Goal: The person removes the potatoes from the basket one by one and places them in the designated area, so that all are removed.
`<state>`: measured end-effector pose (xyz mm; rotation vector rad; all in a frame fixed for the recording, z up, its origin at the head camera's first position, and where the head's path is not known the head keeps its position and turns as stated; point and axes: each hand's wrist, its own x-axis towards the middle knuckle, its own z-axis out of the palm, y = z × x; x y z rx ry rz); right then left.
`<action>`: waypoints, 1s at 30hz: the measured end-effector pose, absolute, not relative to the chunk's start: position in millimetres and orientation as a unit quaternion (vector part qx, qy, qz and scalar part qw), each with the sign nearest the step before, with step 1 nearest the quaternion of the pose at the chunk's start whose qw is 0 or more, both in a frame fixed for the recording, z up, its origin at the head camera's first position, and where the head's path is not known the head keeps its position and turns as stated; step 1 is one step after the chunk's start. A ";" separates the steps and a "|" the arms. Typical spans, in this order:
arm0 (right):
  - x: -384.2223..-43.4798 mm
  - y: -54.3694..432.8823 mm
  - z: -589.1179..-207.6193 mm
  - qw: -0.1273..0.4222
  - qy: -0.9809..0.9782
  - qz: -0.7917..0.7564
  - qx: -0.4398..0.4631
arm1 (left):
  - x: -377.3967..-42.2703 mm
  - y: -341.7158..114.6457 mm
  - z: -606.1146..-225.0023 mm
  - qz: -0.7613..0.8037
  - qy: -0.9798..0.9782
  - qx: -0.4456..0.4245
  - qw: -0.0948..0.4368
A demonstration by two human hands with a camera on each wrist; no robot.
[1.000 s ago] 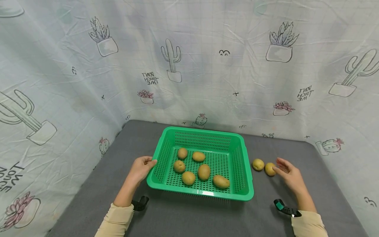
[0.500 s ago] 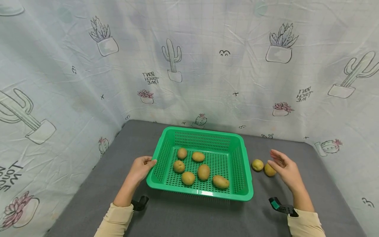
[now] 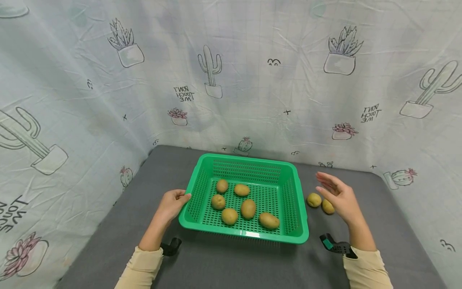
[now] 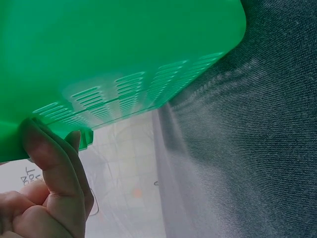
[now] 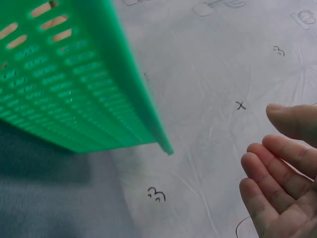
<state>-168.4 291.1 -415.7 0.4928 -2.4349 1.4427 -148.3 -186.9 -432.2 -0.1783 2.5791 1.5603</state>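
A green plastic basket with slotted walls stands on the grey cloth, holding several potatoes. My left hand pinches the basket's left rim, thumb on top; in the left wrist view its fingers lie against the outside of the rim. To the right of the basket, my right hand hovers with fingers extended and thumb apart, nothing between them. Two more potatoes lie on the cloth by that hand: one beside the basket, the other partly hidden behind the hand.
A grey cloth covers the table. Behind and at the sides hangs a pale curtain printed with cacti. Each wrist carries a black camera mount, such as the right one.
My right hand has lifted off the outer potato and moved left and away from me, towards the basket. The left hand keeps its hold on the rim.
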 end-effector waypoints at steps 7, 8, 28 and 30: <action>-170.7 282.2 -412.4 0.123 -0.823 0.523 0.186 | -148.7 -186.5 -432.7 0.519 0.850 -0.063 0.058; -171.1 281.0 -412.1 0.120 -0.820 0.527 0.189 | -148.6 -186.2 -432.8 0.519 0.850 -0.064 0.057; -180.0 261.4 -395.8 0.073 -0.827 0.509 0.226 | -147.9 -186.2 -432.6 0.509 0.857 -0.063 0.057; -182.1 258.5 -393.7 0.068 -0.824 0.513 0.230 | -148.2 -186.3 -432.5 0.509 0.857 -0.063 0.057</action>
